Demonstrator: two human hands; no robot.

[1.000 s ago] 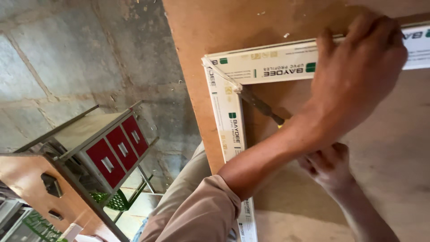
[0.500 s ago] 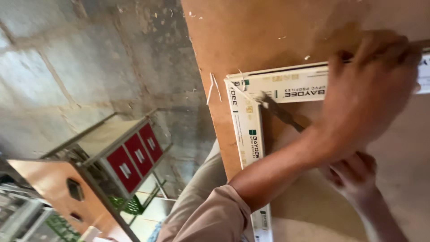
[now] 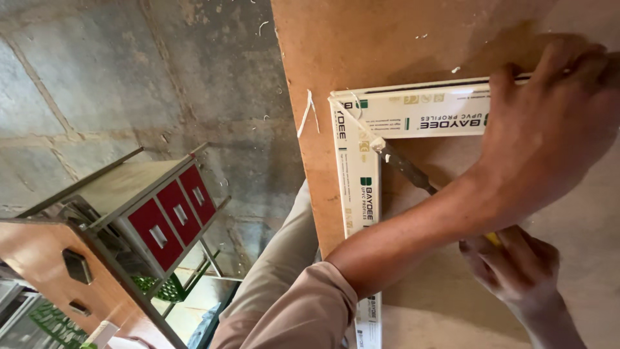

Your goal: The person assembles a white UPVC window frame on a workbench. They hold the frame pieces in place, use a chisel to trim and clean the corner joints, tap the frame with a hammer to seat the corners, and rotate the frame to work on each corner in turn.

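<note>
A white plastic profile frame (image 3: 359,194) lies on a brown board (image 3: 361,45), its mitred corner at the upper left. My left hand (image 3: 549,129) reaches across on a beige-sleeved arm and presses down on the frame's top bar, fingers over its far edge. My right hand (image 3: 513,268) sits below that forearm, gripping a chisel-like tool (image 3: 407,169) with a yellow handle. The tool's dark blade points at the inner corner of the frame, its tip touching the joint. The forearm hides most of the handle.
A thin white shaving (image 3: 307,113) lies at the board's edge. Left of the board are a concrete floor (image 3: 129,77), a metal cabinet with red drawers (image 3: 169,216), a wooden unit (image 3: 45,258) and green crates (image 3: 161,287). My beige trouser leg (image 3: 278,265) shows below.
The view has shifted, so the frame and both hands now sit further right in the picture. The tool tip stays at the inner corner and the left hand stays on the top bar.
</note>
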